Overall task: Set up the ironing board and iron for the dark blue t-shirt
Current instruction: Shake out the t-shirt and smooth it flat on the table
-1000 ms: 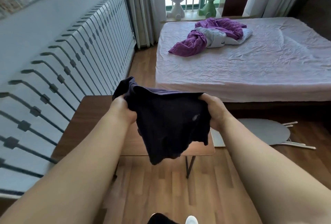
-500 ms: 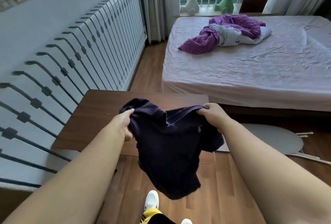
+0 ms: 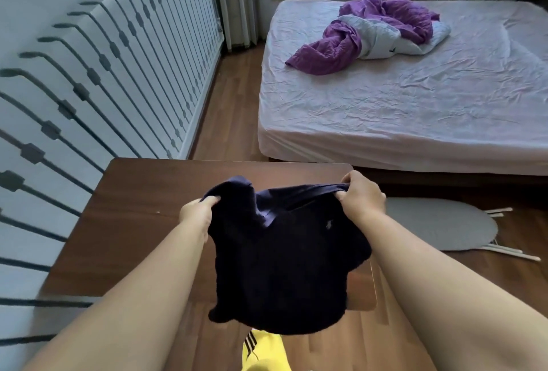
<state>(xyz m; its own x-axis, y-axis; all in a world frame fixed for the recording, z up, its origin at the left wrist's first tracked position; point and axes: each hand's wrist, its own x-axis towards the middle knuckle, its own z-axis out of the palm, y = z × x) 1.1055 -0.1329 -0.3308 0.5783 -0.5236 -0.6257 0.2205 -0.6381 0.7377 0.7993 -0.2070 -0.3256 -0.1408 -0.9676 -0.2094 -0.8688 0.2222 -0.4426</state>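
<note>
The t-shirt (image 3: 281,264) is held above the table (image 3: 133,222), its top edge pinched by the left hand (image 3: 197,212) and right hand (image 3: 360,194). It is judged soft, light and limp, best gripped at the shoulders.

I see a dark navy t-shirt (image 3: 284,267), dark brown wood counter (image 3: 133,222), pale pink bed (image 3: 415,109) sheet, purple-and-white blanket (image 3: 370,32), grey ironing board (image 3: 439,222), yellow black-striped trousers (image 3: 261,353).

A home bedroom: a low bed (image 3: 415,109) with rumpled purple bedding (image 3: 364,32), curtained window (image 3: 237,0), wood floor (image 3: 231,97).
</note>
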